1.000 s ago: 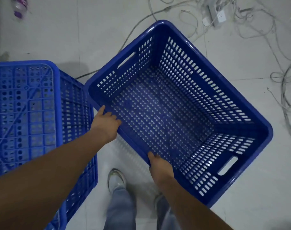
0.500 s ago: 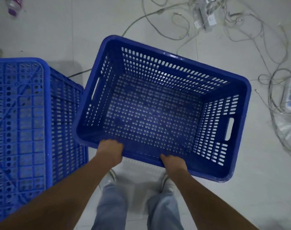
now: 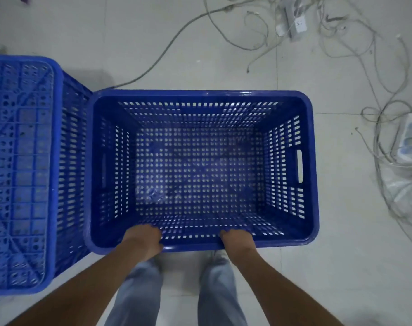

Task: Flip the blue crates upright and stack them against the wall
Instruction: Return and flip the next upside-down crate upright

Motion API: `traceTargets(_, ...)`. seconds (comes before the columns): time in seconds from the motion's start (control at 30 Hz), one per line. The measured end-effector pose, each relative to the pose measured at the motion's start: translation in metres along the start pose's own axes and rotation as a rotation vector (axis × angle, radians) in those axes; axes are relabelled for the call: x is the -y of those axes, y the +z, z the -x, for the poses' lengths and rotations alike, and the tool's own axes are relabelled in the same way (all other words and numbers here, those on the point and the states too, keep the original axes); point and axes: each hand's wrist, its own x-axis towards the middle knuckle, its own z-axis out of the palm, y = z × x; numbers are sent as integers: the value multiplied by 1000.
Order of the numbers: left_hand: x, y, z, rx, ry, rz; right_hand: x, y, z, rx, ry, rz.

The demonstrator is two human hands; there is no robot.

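An upright blue crate (image 3: pixel 312 165) fills the middle of the head view, open side up, its perforated floor showing. My left hand (image 3: pixel 142 238) and my right hand (image 3: pixel 235 240) both grip its near long rim, fingers curled inside. To the left stands a second blue crate (image 3: pixel 19 172), upside down with its ribbed bottom facing up, its side close against the held crate's left wall. Whether the held crate rests on the floor I cannot tell.
Grey cables (image 3: pixel 167 45) and a white power strip (image 3: pixel 296 22) sprawl over the tiled floor at the back and right. A clear plastic bag with a white-blue pack (image 3: pixel 409 147) lies at the right edge. My legs and shoes are below the crate.
The upright crate has turned from a skewed angle to square in front of me and come closer, beside the overturned crate. Both hands kept hold of its near rim.
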Motion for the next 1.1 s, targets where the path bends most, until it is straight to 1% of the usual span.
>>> traceTargets(0.17,-2,3,9,28,-48,46,6,0,2,20,-51,29)
traceTargets(0.23,0,0,10,37,-71,109,3,-7,3,2,-71,-6)
traceTargets(0.3,4,-4,10,-1,-109,194,-7,-17,4,-18,-65,-85)
traceTargets(0.4,15,-19,12,-169,-168,322,-28,-34,4,-51,-13,-247)
traceTargets(0.47,29,-32,9,-284,-216,444,-50,-46,2,-115,35,-330)
traceTargets(0.53,49,-47,3,-388,-278,544,-75,-61,4,-217,91,-308)
traceTargets(0.63,76,-64,-7,-552,-402,593,-119,-80,11,-415,178,-173)
traceTargets(0.7,91,-71,-12,-627,-483,691,-146,-87,13,-482,285,-194)
traceTargets(0.77,105,-73,-18,-653,-547,796,-167,-88,14,-531,404,-322)
traceTargets(0.8,112,-72,-22,-643,-574,866,-175,-86,13,-560,432,-381)
traceTargets(0.9,121,-68,-32,-524,-612,1172,-186,-74,5,-645,437,-566)
traceTargets(0.97,123,-64,-37,-510,-595,1327,-188,-67,-3,-688,470,-772)
traceTargets(1.1,130,-63,-45,-515,-587,1498,-195,-61,-18,-654,557,-1153)
